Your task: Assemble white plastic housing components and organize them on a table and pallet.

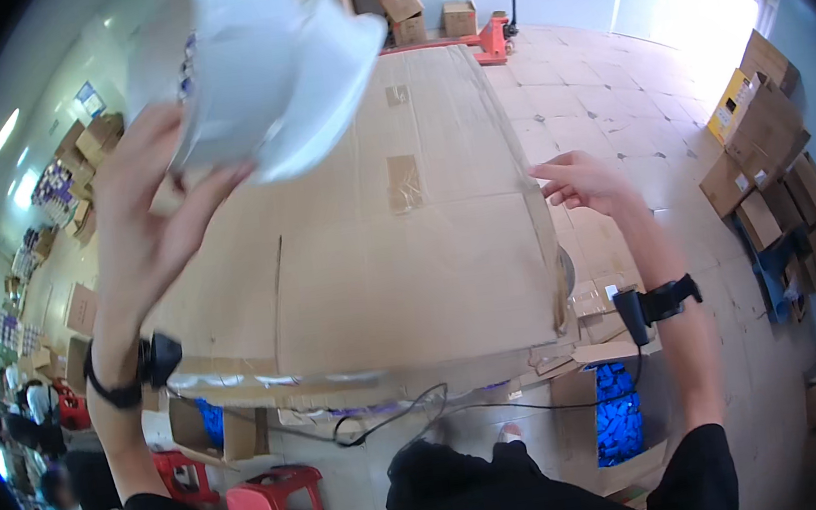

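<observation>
My left hand (153, 208) is raised at the upper left, thumb and fingers closed on the lower edge of a white plastic bag (277, 78). The bag looks thin and glossy, slightly blurred, and spreads out above the cardboard-covered table (362, 290). Dark marks show along its left side; what it contains, if anything, cannot be made out. My right hand (581, 182) hangs by the table's right edge, fingers loosely stretched and apart, holding nothing. Whether its fingertips touch the cardboard is unclear.
Below the table's front edge, an open carton of blue packets (617, 412) stands at right and another carton (216, 428) at left. Red stools (277, 502) are at lower left. A black cable (516, 404) runs between my wristbands. Stacked cartons (770, 163) line the right wall.
</observation>
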The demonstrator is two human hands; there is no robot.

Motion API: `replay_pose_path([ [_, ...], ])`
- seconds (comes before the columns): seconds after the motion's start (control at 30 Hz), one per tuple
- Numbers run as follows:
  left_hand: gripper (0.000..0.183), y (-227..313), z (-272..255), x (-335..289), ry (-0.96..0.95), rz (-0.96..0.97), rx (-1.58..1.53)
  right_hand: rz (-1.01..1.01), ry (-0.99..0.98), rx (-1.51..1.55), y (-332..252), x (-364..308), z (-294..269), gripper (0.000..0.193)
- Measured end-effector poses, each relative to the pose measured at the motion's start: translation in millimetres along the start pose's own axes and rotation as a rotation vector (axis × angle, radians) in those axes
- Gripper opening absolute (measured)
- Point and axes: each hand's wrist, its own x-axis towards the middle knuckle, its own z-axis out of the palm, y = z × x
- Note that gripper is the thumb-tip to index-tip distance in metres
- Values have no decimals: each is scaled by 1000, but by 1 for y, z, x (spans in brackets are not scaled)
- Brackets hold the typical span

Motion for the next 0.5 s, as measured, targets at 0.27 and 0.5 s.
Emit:
replay_pose_path([
  [0.27, 22, 139, -7, -154, 55, -713, -48, -206, 14, -361, 12, 43, 10, 38],
  [0.5, 23, 295, -1, -263, 143, -1147, -189, -524, -479, 230, 46, 94, -24, 44],
])
